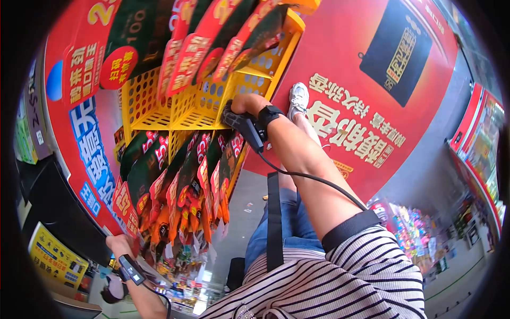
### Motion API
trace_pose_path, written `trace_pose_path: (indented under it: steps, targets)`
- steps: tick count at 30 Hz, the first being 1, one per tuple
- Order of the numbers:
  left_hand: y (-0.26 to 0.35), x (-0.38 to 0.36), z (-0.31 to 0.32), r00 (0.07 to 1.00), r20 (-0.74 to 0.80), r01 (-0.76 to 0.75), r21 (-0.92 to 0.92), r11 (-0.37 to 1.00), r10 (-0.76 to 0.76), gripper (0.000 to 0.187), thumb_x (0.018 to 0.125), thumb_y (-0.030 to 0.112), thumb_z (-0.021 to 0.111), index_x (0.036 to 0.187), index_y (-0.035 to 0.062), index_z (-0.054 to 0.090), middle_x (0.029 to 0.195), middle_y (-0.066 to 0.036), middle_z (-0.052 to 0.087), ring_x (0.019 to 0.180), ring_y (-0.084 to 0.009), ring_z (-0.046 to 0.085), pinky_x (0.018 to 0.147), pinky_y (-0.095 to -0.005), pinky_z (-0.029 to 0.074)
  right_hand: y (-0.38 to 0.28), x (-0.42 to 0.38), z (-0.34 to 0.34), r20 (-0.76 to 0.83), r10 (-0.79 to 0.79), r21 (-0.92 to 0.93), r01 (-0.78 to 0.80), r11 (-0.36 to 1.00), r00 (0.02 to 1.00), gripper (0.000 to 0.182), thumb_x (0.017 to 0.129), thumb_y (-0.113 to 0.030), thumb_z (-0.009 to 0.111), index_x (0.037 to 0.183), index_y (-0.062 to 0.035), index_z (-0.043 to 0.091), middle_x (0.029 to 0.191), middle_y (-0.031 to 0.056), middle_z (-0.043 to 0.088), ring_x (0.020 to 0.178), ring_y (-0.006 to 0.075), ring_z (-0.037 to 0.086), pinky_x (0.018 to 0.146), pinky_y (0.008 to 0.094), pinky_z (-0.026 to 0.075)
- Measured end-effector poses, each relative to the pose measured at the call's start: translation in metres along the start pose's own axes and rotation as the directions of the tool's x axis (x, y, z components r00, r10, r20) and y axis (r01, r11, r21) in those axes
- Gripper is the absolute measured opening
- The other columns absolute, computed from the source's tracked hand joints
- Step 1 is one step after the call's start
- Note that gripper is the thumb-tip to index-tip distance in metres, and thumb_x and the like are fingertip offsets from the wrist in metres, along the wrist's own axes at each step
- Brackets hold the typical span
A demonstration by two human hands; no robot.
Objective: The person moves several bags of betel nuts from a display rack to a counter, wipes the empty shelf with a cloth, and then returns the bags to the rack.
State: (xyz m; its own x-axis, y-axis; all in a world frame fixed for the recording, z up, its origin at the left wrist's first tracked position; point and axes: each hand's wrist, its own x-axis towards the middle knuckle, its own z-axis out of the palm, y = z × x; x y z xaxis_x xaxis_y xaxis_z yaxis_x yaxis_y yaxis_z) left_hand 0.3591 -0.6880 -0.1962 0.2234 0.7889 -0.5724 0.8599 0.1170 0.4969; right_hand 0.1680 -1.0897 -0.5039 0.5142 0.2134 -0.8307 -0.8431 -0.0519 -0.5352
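Note:
My right hand (248,105) is closed at the side edge of a yellow plastic display rack (183,121) with round holes and slots. Black material covers its fingers in part, and a small black device with a cable is at the wrist. At the lower left, my left hand (120,245) grips the edge of the rack's red printed side panel (79,138); its fingertips are hidden. Dark green and red snack bags (186,186) with orange ends hang in a row from the rack. More red and dark bags (196,53) fill the upper tier.
A large red printed board (324,138) lies beside the rack, with my white shoe (299,98) by it. Colourful packaged goods (409,228) stand at the right. A red-framed display case (478,154) is farther right, and a yellow sign (56,258) is at the lower left.

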Motion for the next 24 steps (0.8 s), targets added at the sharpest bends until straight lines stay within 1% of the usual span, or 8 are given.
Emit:
trace_pose_path:
  steps: [6, 8, 10, 12, 17, 20, 22, 24]
  targets:
    - [0.01, 0.019, -0.005, 0.998, 0.006, -0.057, -0.012, 0.998, 0.057, 0.023, 0.057, 0.027, 0.047, 0.045, 0.0087, 0.042, 0.051, -0.013, 0.05, 0.055, -0.0265, 0.05, 0.048, -0.0323, 0.039, 0.031, -0.031, 0.019, -0.063, -0.283, 0.56, 0.268, 0.784, 0.957, 0.022, 0.078, -0.007, 0.045, 0.093, 0.0025, 0.057, 0.088, 0.0114, 0.061, 0.082, 0.0196, 0.057, 0.069, 0.031, 0.045]
    - [0.011, 0.023, -0.006, 0.998, 0.01, -0.066, -0.029, 0.997, 0.066, 0.021, 0.057, 0.027, 0.048, 0.047, 0.0085, 0.043, 0.053, -0.013, 0.051, 0.057, -0.0262, 0.05, 0.049, -0.0313, 0.039, 0.059, -0.028, 0.032, -0.044, -0.274, 0.998, 0.057, 0.041, 0.961, 0.023, 0.082, -0.005, 0.044, 0.102, 0.0023, 0.052, 0.094, 0.0109, 0.058, 0.083, 0.0186, 0.057, 0.074, 0.0277, 0.046]
    - [0.012, 0.025, -0.009, 0.998, 0.015, -0.063, -0.051, 0.997, 0.064, 0.02, 0.056, 0.027, 0.048, 0.049, 0.0084, 0.045, 0.055, -0.013, 0.051, 0.06, -0.0259, 0.05, 0.051, -0.0303, 0.04, 0.057, -0.055, 0.027, -0.184, -0.403, 0.978, 0.124, -0.17, 0.897, 0.023, 0.084, -0.006, 0.045, 0.105, 0.0019, 0.048, 0.096, 0.0116, 0.057, 0.081, 0.0172, 0.058, 0.071, 0.0275, 0.049]
    - [0.014, 0.03, -0.009, 0.998, 0.019, -0.058, -0.077, 0.995, 0.059, 0.019, 0.056, 0.027, 0.049, 0.052, 0.0082, 0.046, 0.057, -0.014, 0.052, 0.062, -0.0255, 0.051, 0.052, -0.0292, 0.04, 0.031, -0.082, 0.02, -0.304, 0.016, 0.949, 0.301, 0.091, 0.953, 0.022, 0.084, -0.008, 0.046, 0.104, 0.0013, 0.048, 0.093, 0.0113, 0.058, 0.08, 0.0168, 0.059, 0.07, 0.0286, 0.049]
    - [0.015, 0.039, -0.012, 1.0, 0.021, -0.016, -0.262, 0.965, 0.022, 0.018, 0.056, 0.026, 0.05, 0.058, 0.0078, 0.05, 0.063, -0.015, 0.054, 0.068, -0.0247, 0.052, 0.056, -0.0266, 0.042, 0.025, 0.009, 0.008, -0.274, -0.009, 0.958, 0.274, 0.08, 0.962, 0.022, 0.082, -0.017, 0.044, 0.095, -0.0022, 0.053, 0.087, 0.0091, 0.06, 0.071, 0.0202, 0.059, 0.065, 0.0326, 0.048]
    - [0.018, 0.056, -0.019, 0.977, 0.148, 0.204, -0.848, 0.489, -0.151, 0.019, 0.055, 0.025, 0.051, 0.062, 0.0076, 0.052, 0.066, -0.015, 0.055, 0.072, -0.0243, 0.052, 0.059, -0.0251, 0.042, 0.02, 0.031, 0.005, -0.156, 0.085, 0.985, 0.149, 0.083, 0.984, 0.022, 0.08, -0.019, 0.047, 0.093, -0.0034, 0.055, 0.082, 0.0098, 0.061, 0.07, 0.0216, 0.059, 0.063, 0.0329, 0.046]
    - [0.018, 0.064, -0.028, 0.989, 0.145, -0.015, 0.132, 0.991, -0.005, 0.026, 0.058, 0.028, 0.045, 0.04, 0.0141, 0.033, 0.04, -0.004, 0.035, 0.044, -0.0269, 0.04, 0.042, -0.0332, 0.033, 0.013, 0.009, 0.015, -0.353, 0.011, 0.923, 0.346, 0.166, 0.936, 0.023, 0.081, -0.018, 0.047, 0.095, -0.0021, 0.055, 0.084, 0.0096, 0.06, 0.072, 0.0187, 0.058, 0.062, 0.0311, 0.046]
    - [-0.001, 0.041, -0.01, 0.997, 0.028, -0.077, 0.038, 0.996, 0.076, 0.025, 0.059, 0.028, 0.045, 0.042, 0.0134, 0.035, 0.041, -0.004, 0.036, 0.044, -0.0264, 0.04, 0.041, -0.0328, 0.032, 0.014, 0.003, 0.026, -0.477, 0.026, 0.862, 0.462, 0.21, 0.878, 0.025, 0.083, -0.014, 0.046, 0.102, 0.0001, 0.052, 0.085, 0.0082, 0.059, 0.072, 0.0166, 0.057, 0.062, 0.0303, 0.046]
